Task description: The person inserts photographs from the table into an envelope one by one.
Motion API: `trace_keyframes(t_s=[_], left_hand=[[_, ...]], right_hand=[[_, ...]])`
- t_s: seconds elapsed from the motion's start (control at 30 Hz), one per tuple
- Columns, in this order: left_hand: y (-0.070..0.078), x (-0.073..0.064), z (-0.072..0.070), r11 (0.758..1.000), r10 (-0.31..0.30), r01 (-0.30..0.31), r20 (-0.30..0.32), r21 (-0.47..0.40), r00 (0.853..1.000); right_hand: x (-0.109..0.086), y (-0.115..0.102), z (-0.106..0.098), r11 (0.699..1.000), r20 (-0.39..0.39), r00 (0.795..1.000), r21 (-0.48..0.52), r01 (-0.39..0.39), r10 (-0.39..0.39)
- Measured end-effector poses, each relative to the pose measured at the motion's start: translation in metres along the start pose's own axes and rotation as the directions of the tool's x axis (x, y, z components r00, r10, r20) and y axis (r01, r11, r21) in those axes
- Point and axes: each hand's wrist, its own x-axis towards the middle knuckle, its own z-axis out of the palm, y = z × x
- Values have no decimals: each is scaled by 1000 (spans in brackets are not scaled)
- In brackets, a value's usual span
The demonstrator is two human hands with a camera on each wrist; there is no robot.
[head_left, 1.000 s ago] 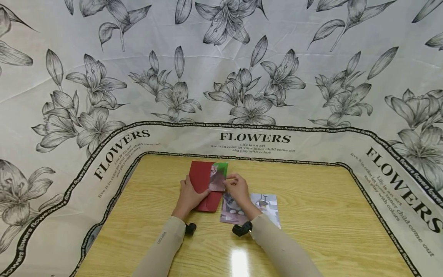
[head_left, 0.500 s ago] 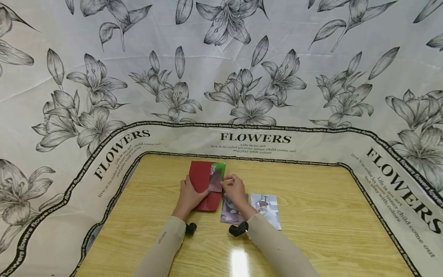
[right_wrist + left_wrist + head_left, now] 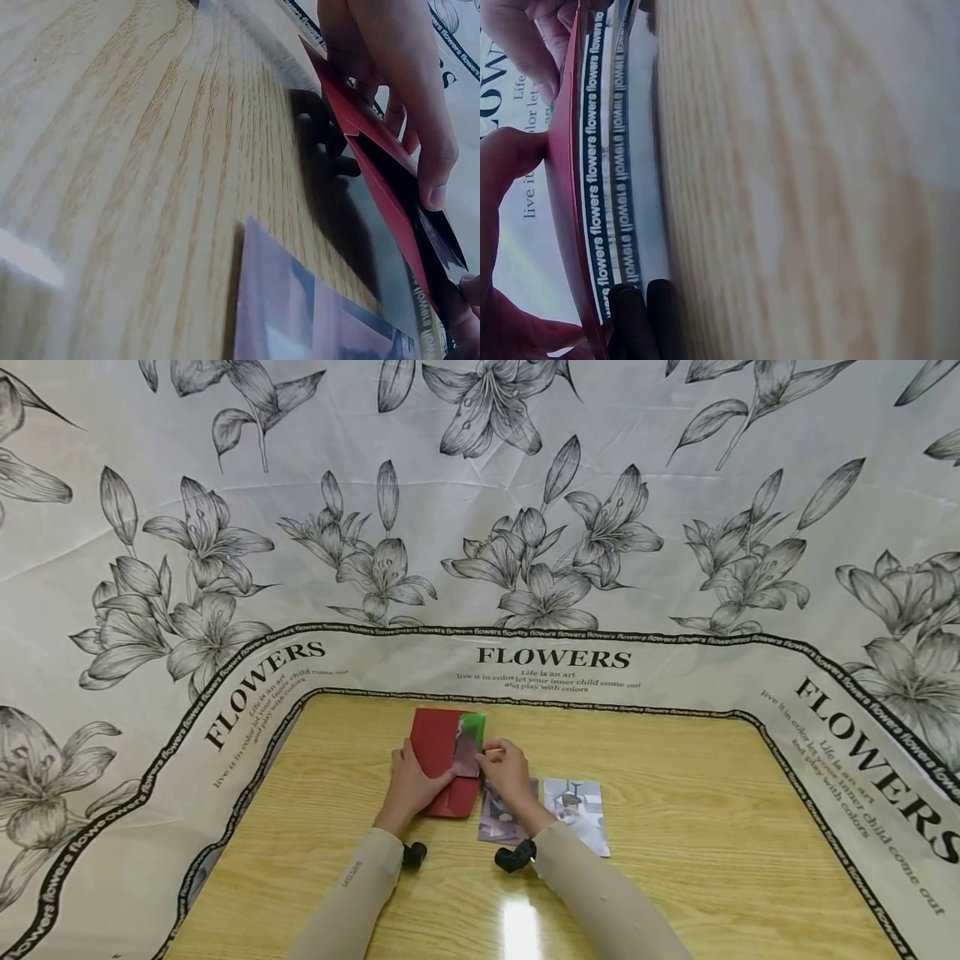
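A red paper envelope (image 3: 432, 739) is held just above the table in the head view. My left hand (image 3: 411, 783) grips its left side, thumb across the front. A photo card (image 3: 468, 758) with green at its top and part of a cat picture sits partly inside the envelope's right-hand opening. My right hand (image 3: 507, 775) pinches the card's right edge. In the right wrist view the envelope (image 3: 386, 206) gapes, and the left thumb presses near the card (image 3: 442, 238) in the opening. The left wrist view shows the envelope (image 3: 564, 187) nearly edge-on; the card is mostly hidden there.
On the wooden table (image 3: 697, 827) lie two more photo cards. One card (image 3: 497, 827) is partly under my right forearm, and a pale card (image 3: 576, 818) lies right of it. A flower-printed cloth (image 3: 555, 668) encloses the table's back and sides.
My right hand has moved a little left, sliding the card further into the envelope, so less of the cat picture shows. The left hand and envelope stay nearly still.
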Motion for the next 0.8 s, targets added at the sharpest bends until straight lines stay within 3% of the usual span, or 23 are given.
trace_keyframes(t_s=[0.8], left_hand=[[2,-2,-1,1000,11,-11,-1,-4,1000]], right_hand=[[2,-15,19,989,-18,1000,-145,0,-2]])
